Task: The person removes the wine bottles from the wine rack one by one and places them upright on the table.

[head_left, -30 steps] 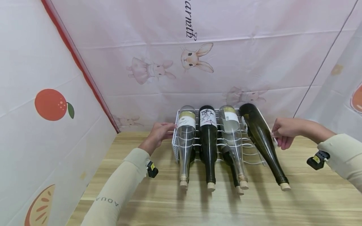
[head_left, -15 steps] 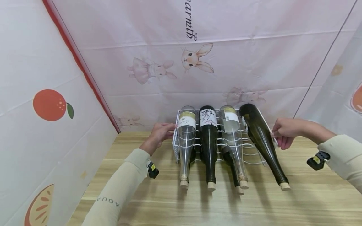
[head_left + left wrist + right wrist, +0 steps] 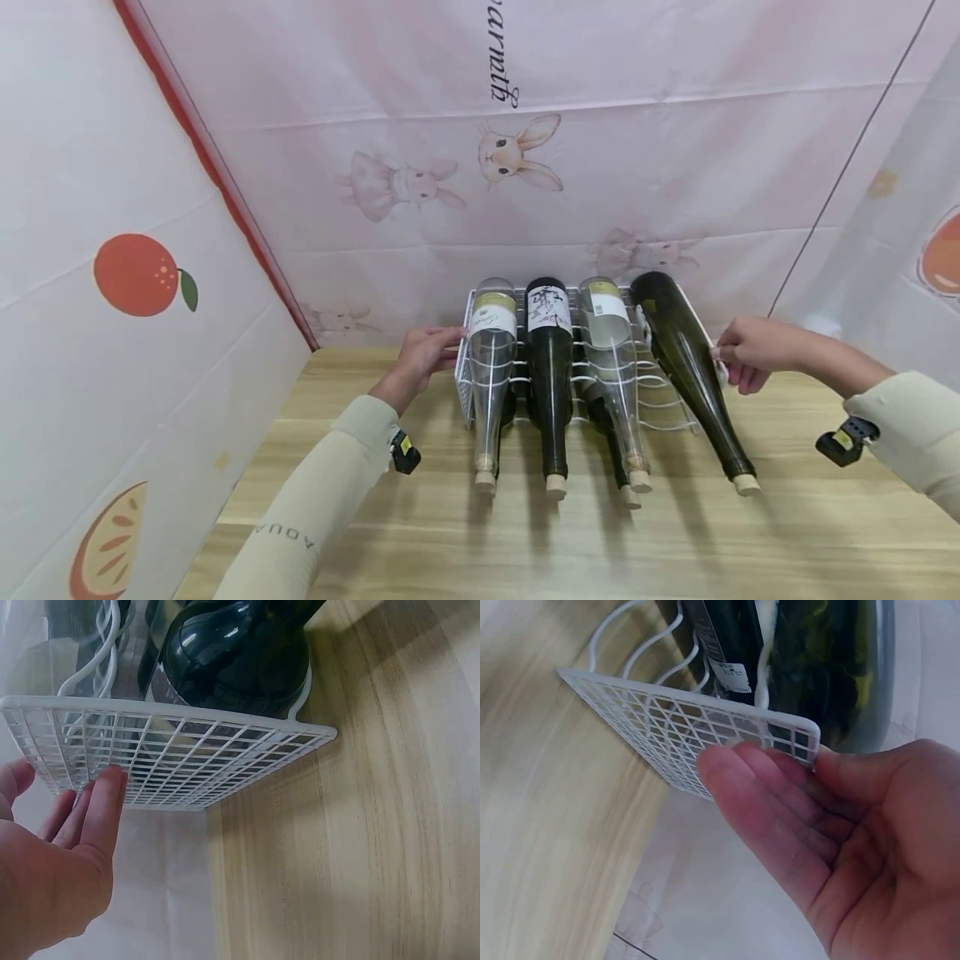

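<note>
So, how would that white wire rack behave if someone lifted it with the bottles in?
The rack would probably be stiff: its grid end panel looks flat and straight. Loaded with several glass-looking bottles, it's likely heavy. The rightmost green bottle lies askew, so it might roll or slip if the rack tilts.

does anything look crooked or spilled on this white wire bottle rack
Yes: the rightmost green bottle on top of the rack looks askew. Its neck slants noticeably rightward, while the other three top bottles lie straighter. No spill shows.
</note>
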Demonstrator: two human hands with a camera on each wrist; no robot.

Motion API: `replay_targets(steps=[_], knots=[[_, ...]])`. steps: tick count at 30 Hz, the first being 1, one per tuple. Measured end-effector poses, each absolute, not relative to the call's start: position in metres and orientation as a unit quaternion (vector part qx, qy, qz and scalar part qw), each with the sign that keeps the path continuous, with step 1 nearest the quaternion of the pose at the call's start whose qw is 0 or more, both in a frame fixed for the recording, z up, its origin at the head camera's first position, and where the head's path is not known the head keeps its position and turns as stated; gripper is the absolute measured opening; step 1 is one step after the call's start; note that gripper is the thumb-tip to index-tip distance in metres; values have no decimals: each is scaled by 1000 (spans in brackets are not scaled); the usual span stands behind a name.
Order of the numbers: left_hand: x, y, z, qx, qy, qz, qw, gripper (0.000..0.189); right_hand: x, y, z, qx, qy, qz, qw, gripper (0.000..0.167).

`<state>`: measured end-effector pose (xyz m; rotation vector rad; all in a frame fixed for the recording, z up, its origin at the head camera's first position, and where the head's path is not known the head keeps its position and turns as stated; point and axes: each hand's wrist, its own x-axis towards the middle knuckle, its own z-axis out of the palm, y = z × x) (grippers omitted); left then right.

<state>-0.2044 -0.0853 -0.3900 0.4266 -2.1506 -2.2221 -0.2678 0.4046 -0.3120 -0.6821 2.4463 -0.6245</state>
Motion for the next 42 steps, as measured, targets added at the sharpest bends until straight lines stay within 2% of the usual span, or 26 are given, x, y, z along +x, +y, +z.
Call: replay_targets(steps=[15, 21, 30, 38, 42], knots=[[-204, -86, -389, 148, -687, -711, 8, 44, -263, 405, -308, -260, 928, -209, 164, 28], [-205, -86, -387, 152, -686, -711, 5, 43, -267, 402, -300, -219, 933, -252, 134, 35], [-205, -86, -385, 160, -688, -708, -8, 42, -266, 392, -289, -190, 920, -304, 161, 49], [-206, -87, -383, 158, -689, -707, -17, 44, -265, 380, -285, -169, 923, -289, 189, 66], [-206, -87, -384, 154, -690, -707, -22, 45, -266, 371, -286, -155, 928, -276, 198, 66]])
